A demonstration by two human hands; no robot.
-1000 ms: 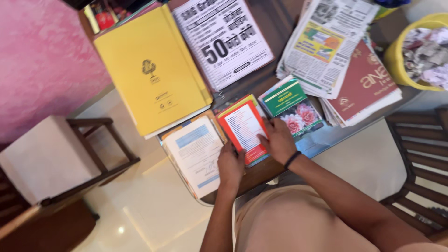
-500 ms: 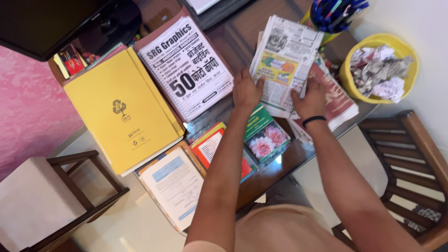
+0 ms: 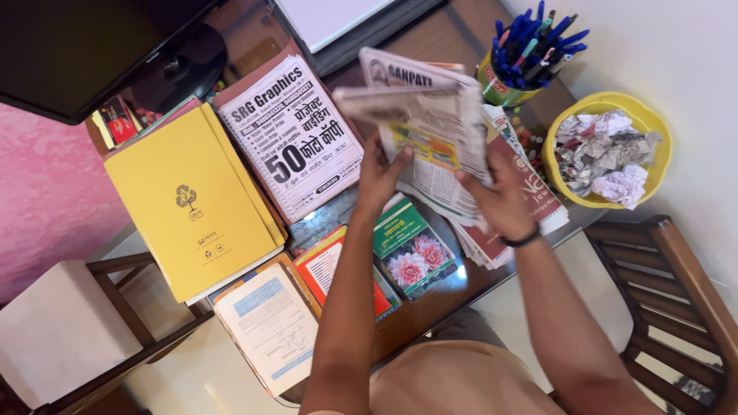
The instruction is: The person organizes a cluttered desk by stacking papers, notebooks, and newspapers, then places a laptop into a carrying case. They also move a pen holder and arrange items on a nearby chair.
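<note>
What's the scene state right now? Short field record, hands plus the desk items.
left hand: grips the folded newspaper at its left edge
right hand: holds the newspaper's right side
newspaper: lifted off the paper stack
below hands: green flower-cover booklet, red booklet
left of desk: yellow folder, spiral-bound pad
right of desk: pen cup, yellow bowl of crumpled paper

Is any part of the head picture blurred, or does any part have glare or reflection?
Head view: the lifted newspaper and both hands, left and right, look slightly motion-blurred; the yellow folder and the pen cup stay fairly sharp; the glass tabletop shows a small bright reflection beside the flower booklet.
</note>
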